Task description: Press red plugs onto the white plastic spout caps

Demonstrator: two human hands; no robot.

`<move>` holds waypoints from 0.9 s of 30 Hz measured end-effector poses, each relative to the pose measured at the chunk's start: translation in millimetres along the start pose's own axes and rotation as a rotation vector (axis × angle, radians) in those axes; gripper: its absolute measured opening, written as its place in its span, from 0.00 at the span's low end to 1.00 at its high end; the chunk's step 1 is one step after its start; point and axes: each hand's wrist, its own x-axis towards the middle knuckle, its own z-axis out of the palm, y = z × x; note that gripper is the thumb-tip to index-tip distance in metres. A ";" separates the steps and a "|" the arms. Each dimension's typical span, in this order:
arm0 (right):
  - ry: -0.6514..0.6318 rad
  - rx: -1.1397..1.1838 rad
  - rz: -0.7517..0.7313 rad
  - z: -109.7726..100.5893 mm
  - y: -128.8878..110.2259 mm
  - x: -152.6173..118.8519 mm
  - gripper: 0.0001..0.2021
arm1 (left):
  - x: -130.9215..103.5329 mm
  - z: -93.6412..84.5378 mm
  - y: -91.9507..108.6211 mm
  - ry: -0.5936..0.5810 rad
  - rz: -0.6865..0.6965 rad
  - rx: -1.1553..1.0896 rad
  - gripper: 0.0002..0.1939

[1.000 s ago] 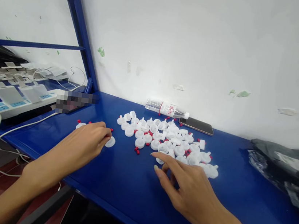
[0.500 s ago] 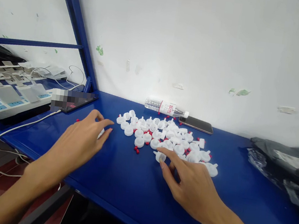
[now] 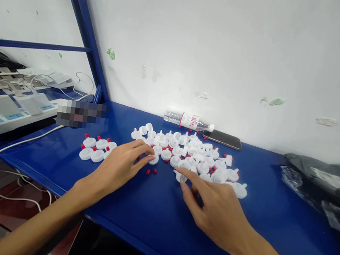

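Directly between right fingers (image 3: 194, 176), white cap (image 3: 179, 177)

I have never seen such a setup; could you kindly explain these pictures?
There is no machine: you see a person's bare left hand and right hand, and every picture comes from a camera on that person's head. On the blue table lies a pile of white nozzle caps, with red stoppers among and in front. At left, a separate group carries red stoppers. Behind the pile, a plastic bottle lies on its side beside a smartphone. The right hand has one nozzle cap between thumb and fingers; the left hand is at another, but whether it grips it is unclear.
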 end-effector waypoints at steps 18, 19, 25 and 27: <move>0.005 0.035 -0.004 -4.2 -4.5 0.2 0.11 | -6.5 -16.6 28.0 -0.139 -0.232 -0.299 0.15; 0.002 0.028 -0.001 -3.9 -3.9 0.4 0.10 | -6.4 -15.8 22.7 -0.179 -0.229 -0.230 0.15; 0.007 -0.001 0.010 -2.6 -2.0 1.2 0.10 | -4.1 1.6 12.5 -0.217 -0.251 -0.129 0.11; 0.012 -0.004 0.005 -2.7 -1.9 1.0 0.10 | -2.8 5.0 11.7 -0.204 -0.248 -0.130 0.08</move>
